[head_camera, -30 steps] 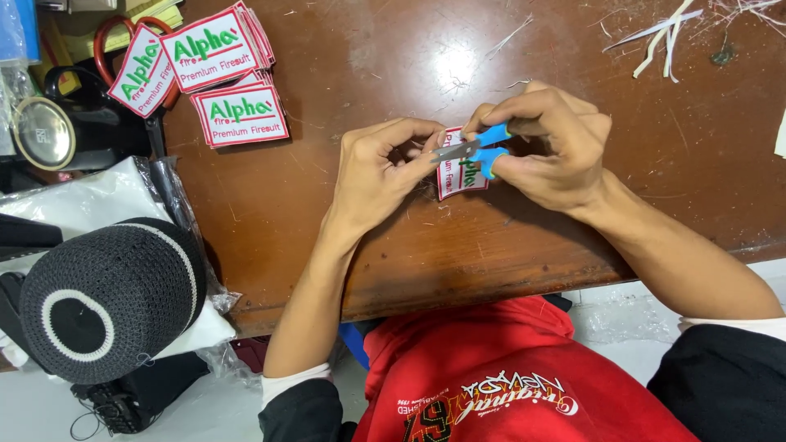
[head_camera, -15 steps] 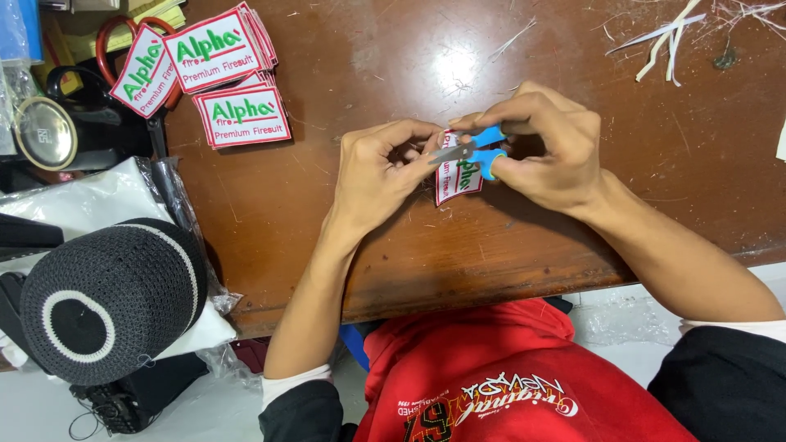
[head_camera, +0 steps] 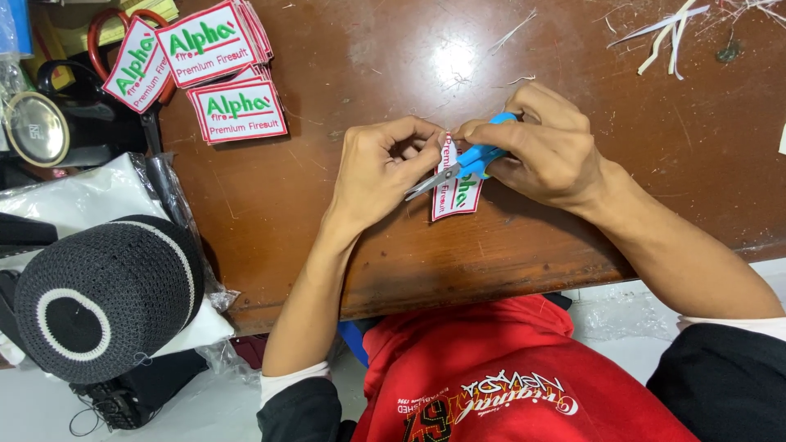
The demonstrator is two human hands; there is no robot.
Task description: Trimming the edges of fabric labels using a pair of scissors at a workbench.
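The person sits at the near edge of the desk (head_camera: pixel 344 270) with an embroidered patch (head_camera: pixel 455 190) pinched upright in the left hand (head_camera: pixel 381 168), fingers curled round its upper edge. The right hand (head_camera: pixel 544 147) grips a pair of small blue-handled scissors (head_camera: pixel 460 167), whose blades point left across the patch's face, close to its red border. I cannot tell whether the blades are open or closed at this instant.

To trim it cleanly, I'd judge the snips want to be short and run just outside the red stitching, with the left hand turning the patch rather than the scissors chasing round it. Holding it close to the cut line would stop the cloth flexing.

Finished-looking patches lie in a stack (head_camera: pixel 214 49) toward the far left corner of the desk, with one patch (head_camera: pixel 237 110) lying loose beside it, and white offcuts (head_camera: pixel 667 33) lie near the far right corner. A dark knitted cap (head_camera: pixel 102 295) sits off the desk's left edge.
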